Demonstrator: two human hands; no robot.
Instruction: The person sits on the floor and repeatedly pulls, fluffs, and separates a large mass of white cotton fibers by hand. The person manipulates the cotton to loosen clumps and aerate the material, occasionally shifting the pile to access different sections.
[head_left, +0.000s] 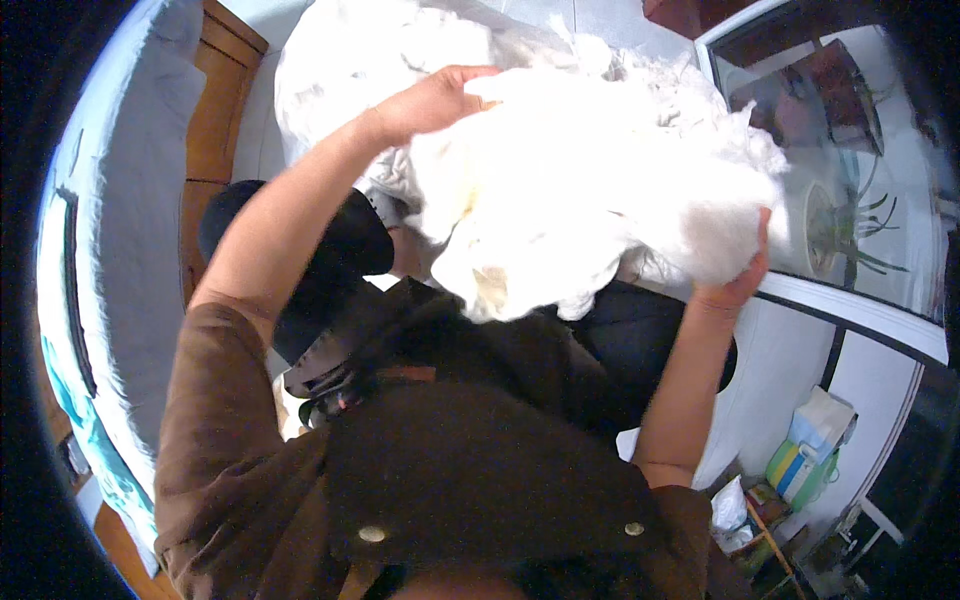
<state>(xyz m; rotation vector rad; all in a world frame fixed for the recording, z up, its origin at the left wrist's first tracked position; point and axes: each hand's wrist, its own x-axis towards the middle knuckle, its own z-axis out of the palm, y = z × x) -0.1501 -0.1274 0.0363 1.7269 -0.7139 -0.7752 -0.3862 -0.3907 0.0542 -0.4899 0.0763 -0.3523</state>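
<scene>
A thick, uneven sheet of white fluffy wadding (555, 187), seemingly cotton, spreads above my lap. Bright light washes out much of its surface, and a faint yellowish patch shows near its lower edge. My left hand (439, 101) grips the far left edge, thumb and fingers pinching the fibre. At the right edge, my right hand (739, 274) holds a bunched part, with some fingers hidden behind or under the material. Beyond the sheet lies a larger heap of white fibre (337, 67) on the floor. Loose tufts stick out along the far side.
A bed (150, 187) with a pale cover and a wooden base (221, 97) stands at left. To the right, a white-framed glass panel (847, 300) has a potted plant (832, 225) behind it. A green bag (802, 472) and other items sit low at right. My black-trousered knees are below the wadding.
</scene>
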